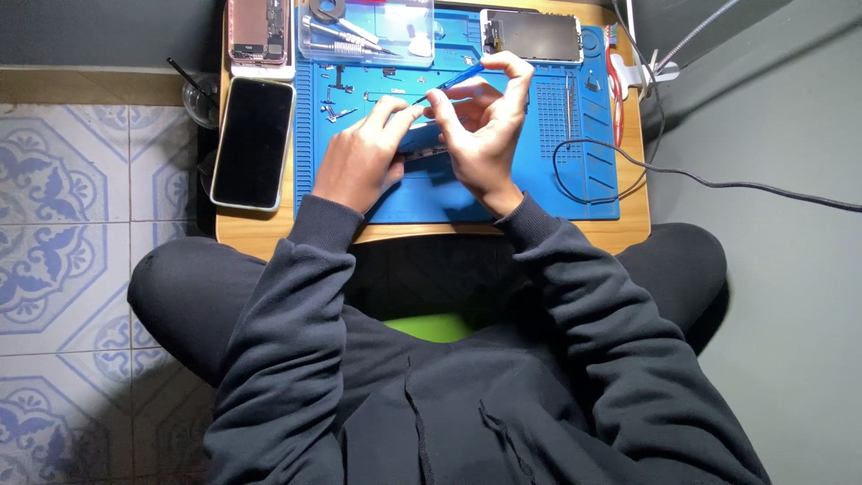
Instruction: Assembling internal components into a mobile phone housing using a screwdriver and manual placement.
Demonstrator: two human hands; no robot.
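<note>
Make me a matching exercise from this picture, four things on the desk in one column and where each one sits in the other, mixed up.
Things:
1. blue screwdriver
2. black phone
3. opened phone body
4. detached screen

Places:
A. top left corner of the table, above the black phone
B. top right part of the blue mat
C. held in the right hand, beside the left hand
D. face up on the table, left of the mat

Pairs: 1-C, 2-D, 3-A, 4-B

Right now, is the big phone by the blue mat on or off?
The screen of the big phone is dark: plain black glass, no picture or light. Off or asleep, cannot tell.
</note>
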